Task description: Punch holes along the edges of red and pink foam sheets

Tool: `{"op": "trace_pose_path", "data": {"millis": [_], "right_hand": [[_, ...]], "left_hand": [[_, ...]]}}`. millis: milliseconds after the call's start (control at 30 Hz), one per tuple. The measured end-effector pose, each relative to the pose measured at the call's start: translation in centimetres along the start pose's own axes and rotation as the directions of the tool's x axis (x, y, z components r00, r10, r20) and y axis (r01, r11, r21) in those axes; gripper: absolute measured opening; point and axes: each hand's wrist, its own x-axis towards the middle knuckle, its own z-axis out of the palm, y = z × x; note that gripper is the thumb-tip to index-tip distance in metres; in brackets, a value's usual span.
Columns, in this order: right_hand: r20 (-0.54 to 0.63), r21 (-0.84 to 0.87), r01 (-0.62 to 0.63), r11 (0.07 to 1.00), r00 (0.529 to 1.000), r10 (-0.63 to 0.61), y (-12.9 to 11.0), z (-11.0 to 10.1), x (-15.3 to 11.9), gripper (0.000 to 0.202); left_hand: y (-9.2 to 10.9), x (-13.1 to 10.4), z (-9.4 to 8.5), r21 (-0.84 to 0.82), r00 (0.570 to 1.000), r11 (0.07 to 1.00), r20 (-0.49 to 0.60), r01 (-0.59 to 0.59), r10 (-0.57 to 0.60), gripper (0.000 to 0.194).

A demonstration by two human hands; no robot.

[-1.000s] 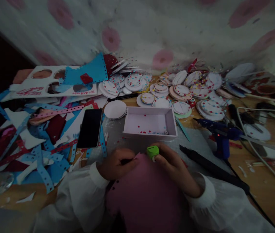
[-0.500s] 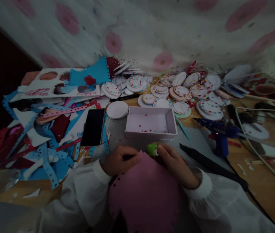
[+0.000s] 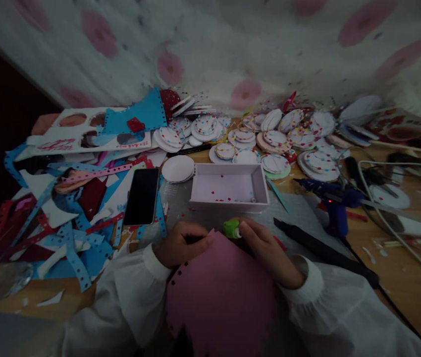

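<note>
My left hand pinches the upper edge of a pink foam sheet, thumb on top. Small shaped holes run along the sheet's left edge. Closed around a small green and white craft punch is my right hand, just right of the sheet's upper tip. My fingers cover part of the punch, and I cannot tell whether the sheet is inside it. Just beyond both hands stands a white open box with a few tiny red cut-outs inside.
Left lie a black phone and a heap of punched foam strips. Decorated white discs are piled along the back. A blue glue gun, a black tool and a white cable occupy the right.
The green punch has turned slightly in my right hand and shows more of its rounded side. My left hand keeps its pinch on the foam sheet. The whole view has shifted a little.
</note>
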Motion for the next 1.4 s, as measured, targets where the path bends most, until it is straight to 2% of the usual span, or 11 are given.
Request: {"op": "trace_pose_path", "data": {"millis": [233, 367, 500, 567, 733, 1000, 1200, 1400], "right_hand": [[0.044, -0.026, 0.039, 0.999, 0.998, -0.038, -0.3, 0.1, -0.1, 0.039], [0.12, -0.151, 0.097, 0.984, 0.99, -0.079, -0.5, -0.1, -0.1, 0.033], [0.201, -0.296, 0.094, 0.951, 0.979, -0.035, -0.3, -0.5, -0.1, 0.035], [0.237, -0.315, 0.103, 0.943, 0.971, -0.027, -0.2, -0.7, -0.1, 0.035], [0.316, -0.234, 0.131, 0.963, 0.947, -0.052, 0.1, -0.8, -0.2, 0.031], [0.269, -0.058, 0.007, 0.998, 0.963, 0.009, 0.3, -0.3, -0.1, 0.032], [0.334, 0.082, -0.033, 0.996, 0.943, 0.004, 0.0, -0.4, 0.1, 0.03], [0.337, 0.055, -0.064, 0.996, 0.94, 0.042, -0.2, -0.7, 0.2, 0.031]], "left_hand": [[-0.2, 0.1, -0.1, 0.042, 0.998, 0.997, 0.031, -0.062, 0.06, 0.043], [-0.6, 0.1, 0.3, 0.096, 0.989, 0.984, 0.027, -0.149, 0.147, 0.038], [-0.8, 0.2, 0.8, 0.146, 0.976, 0.966, 0.008, -0.215, 0.216, 0.038], [-0.7, 0.2, 1.0, 0.177, 0.974, 0.958, 0.013, -0.227, 0.228, 0.039], [-0.7, 0.2, 1.0, 0.178, 0.978, 0.962, 0.032, -0.209, 0.206, 0.041], [-1.4, 0.1, 1.0, 0.161, 0.977, 0.964, 0.043, -0.211, 0.207, 0.04], [-1.2, 0.0, 0.9, 0.174, 0.974, 0.958, 0.069, -0.226, 0.217, 0.041], [-0.9, 0.1, 0.9, 0.203, 0.971, 0.951, 0.096, -0.233, 0.218, 0.043]]}}
